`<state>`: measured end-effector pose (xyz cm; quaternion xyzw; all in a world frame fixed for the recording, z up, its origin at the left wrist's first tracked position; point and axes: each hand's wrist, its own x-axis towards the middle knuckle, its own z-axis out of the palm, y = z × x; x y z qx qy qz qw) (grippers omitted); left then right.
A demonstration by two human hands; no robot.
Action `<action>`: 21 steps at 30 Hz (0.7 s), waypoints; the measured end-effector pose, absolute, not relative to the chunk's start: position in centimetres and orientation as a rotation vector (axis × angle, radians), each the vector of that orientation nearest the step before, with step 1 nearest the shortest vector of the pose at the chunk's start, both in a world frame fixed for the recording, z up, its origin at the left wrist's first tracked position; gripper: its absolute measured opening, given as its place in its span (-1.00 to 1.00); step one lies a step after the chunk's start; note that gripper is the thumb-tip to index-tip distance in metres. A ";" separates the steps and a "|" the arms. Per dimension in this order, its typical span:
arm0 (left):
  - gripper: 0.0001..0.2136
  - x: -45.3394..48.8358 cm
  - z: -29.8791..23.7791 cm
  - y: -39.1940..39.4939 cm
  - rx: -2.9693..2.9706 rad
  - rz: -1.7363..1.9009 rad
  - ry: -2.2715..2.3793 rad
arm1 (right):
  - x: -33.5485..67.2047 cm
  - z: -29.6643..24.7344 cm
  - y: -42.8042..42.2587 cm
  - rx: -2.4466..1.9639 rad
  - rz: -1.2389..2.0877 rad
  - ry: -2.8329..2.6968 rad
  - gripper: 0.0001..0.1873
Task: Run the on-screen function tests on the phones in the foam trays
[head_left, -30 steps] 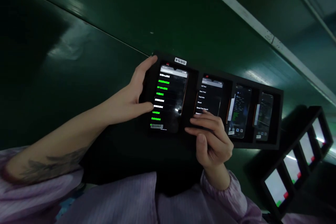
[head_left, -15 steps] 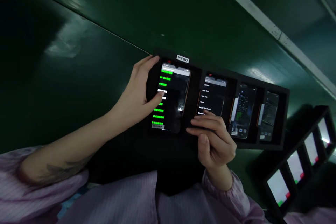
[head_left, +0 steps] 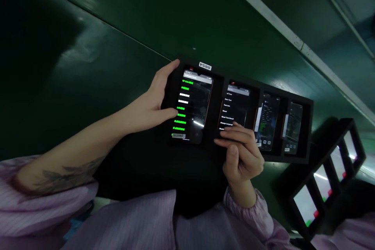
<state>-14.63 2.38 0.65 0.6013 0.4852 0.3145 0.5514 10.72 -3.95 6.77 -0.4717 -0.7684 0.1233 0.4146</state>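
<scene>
The label point(head_left: 205, 66) on the tray point(head_left: 223, 94) reads 0854; one phone point(head_left: 236, 104) shows "Reset".

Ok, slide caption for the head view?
Left hand and right hand at a black tray of four lit phones.

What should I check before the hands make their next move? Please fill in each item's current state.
1. Left hand at the left end of the black tray: ok, fingers reach its upper corner.
2. Left phone lit: ok, showing a list of green and white lines.
3. Left thumb touching that screen: cannot tell, it may only hover at the edge.
4. Second phone fully visible: not ok, the right hand hides its lower part.
5. Third phone and fourth phone in their compartments: ok.
6. Label readable: ok, 0854, upside down in this view.
</scene>
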 end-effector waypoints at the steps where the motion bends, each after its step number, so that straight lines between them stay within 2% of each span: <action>1: -0.03 -14.6 0.5 2.4 1.466 0.734 1.140 | 10.8 6.8 -4.0 -1.189 0.308 -1.926 -0.67; 7: -0.06 -14.5 -0.7 2.3 1.674 0.836 1.143 | 13.5 6.8 -3.7 -1.232 0.081 -1.855 -0.71; 11: 0.01 -15.2 -0.8 2.6 1.661 0.691 1.121 | 16.0 6.8 -3.2 -1.339 -0.140 -1.769 -0.70; 16: 0.03 -15.9 -0.8 2.8 1.700 0.644 1.126 | 16.5 6.8 -3.3 -1.397 -0.069 -1.874 -0.69; 21: 0.00 -15.3 -1.2 2.1 1.741 0.777 1.175 | 16.6 6.8 -3.3 -1.462 -0.024 -2.013 -0.74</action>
